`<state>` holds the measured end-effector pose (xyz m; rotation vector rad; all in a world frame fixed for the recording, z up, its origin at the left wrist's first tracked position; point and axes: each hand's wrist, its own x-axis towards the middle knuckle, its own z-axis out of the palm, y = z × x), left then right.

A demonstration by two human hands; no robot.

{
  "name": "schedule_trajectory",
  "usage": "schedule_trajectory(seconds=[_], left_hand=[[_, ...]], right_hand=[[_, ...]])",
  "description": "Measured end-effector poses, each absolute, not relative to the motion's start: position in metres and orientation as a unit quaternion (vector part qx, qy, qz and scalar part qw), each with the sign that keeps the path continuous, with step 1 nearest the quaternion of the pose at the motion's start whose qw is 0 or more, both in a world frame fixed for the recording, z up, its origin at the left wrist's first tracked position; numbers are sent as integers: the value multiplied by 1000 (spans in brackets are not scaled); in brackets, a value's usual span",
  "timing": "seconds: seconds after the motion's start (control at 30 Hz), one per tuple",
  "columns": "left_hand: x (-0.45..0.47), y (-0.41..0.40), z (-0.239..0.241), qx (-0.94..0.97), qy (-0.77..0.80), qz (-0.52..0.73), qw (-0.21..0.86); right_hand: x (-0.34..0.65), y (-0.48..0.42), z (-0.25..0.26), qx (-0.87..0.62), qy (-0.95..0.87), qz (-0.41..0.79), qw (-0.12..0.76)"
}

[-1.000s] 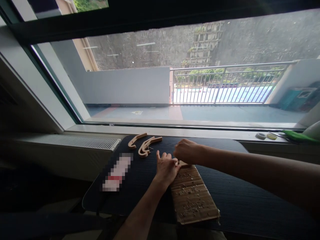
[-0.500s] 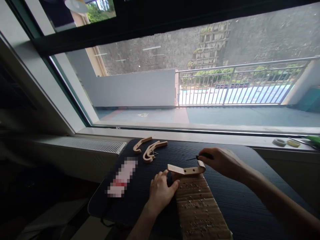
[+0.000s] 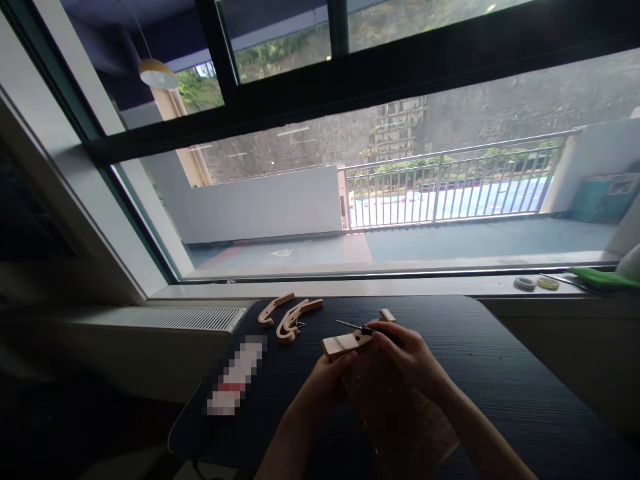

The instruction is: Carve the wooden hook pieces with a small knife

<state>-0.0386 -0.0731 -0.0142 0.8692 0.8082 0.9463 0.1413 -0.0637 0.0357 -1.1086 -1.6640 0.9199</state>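
Note:
A bent wooden hook (image 3: pixel 345 344) with screw holes lies across the far end of a brown corrugated block (image 3: pixel 435 427), which is in shadow. My left hand (image 3: pixel 327 377) grips the hook's left end, thumb along its near edge and fingers out of sight beneath. In my right hand (image 3: pixel 405 343) is a small screwdriver (image 3: pixel 367 329) with a dark handle. Its thin shaft points left above the hook, near a hole. My right fingers also hide part of the hook, and its curled end (image 3: pixel 387 315) shows behind them.
More wooden hooks (image 3: pixel 285 330) lie at the table's far left, with screws (image 3: pixel 300 324) beside them. A blurred-out pale strip (image 3: pixel 237 377) lies on the dark table (image 3: pixel 480 373). Tape rolls (image 3: pixel 525 284) sit on the windowsill (image 3: pixel 450 287) at the right.
My left hand has gone from beside the block to gripping the hook. The right hand has moved left with the screwdriver, over the hook. The camera view has tilted up.

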Motion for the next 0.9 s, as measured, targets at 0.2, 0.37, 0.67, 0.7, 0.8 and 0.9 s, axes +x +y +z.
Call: schedule_trajectory(seconds=[0.2,0.37,0.67,0.7,0.8,0.9], left_hand=[[-47,-84,-28,333,387,621,594],[-49,-74,-53,357,351,685,529],[-78,-98,-69,475,393,616,491],[-76,-96,-70,474,395,629,473],[-69,-83,-69,474,398,652,438],[-67,-72,-69,501,377,636,450]], right_hand=[[128,-87,44,-485,-714,229,450],[110,-105,5,-511,-714,182,443],[101,-127,-42,-456,-716,197,491],[99,-128,-45,-454,-701,210,508],[92,-122,-52,-453,-663,256,538],[89,-109,-62,-441,-661,264,547]])
